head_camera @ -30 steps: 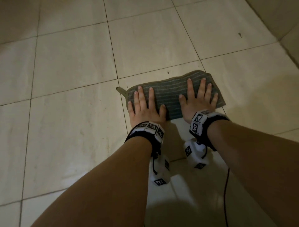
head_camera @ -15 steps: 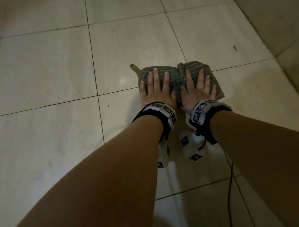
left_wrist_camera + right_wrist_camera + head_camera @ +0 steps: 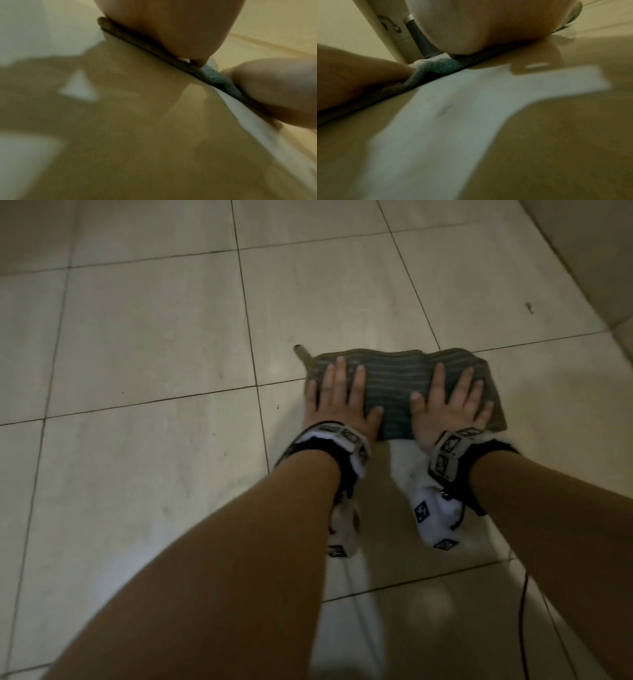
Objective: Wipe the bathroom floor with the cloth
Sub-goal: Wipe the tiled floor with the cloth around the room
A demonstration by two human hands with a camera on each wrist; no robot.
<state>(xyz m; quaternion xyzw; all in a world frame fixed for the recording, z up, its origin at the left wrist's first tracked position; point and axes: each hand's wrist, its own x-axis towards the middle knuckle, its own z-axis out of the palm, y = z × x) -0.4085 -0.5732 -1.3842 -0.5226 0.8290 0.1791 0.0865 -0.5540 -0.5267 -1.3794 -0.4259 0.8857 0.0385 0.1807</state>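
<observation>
A grey-green striped cloth lies spread flat on the pale tiled floor, with a small tab sticking out at its far left corner. My left hand presses flat on the cloth's left part, fingers straight. On the cloth's right part my right hand presses flat with fingers spread. In the left wrist view the cloth's edge runs under my palm. The right wrist view shows the cloth bunched slightly between both hands.
A raised wall edge or step curves along the right. A dark speck marks the tile near it. A black cable trails on the floor under my right arm. A dark pipe base stands behind the cloth.
Half a second ago my hands were close together with the cloth bunched between them. They have slid apart and the cloth is spread flat again, pulled nearer to me.
</observation>
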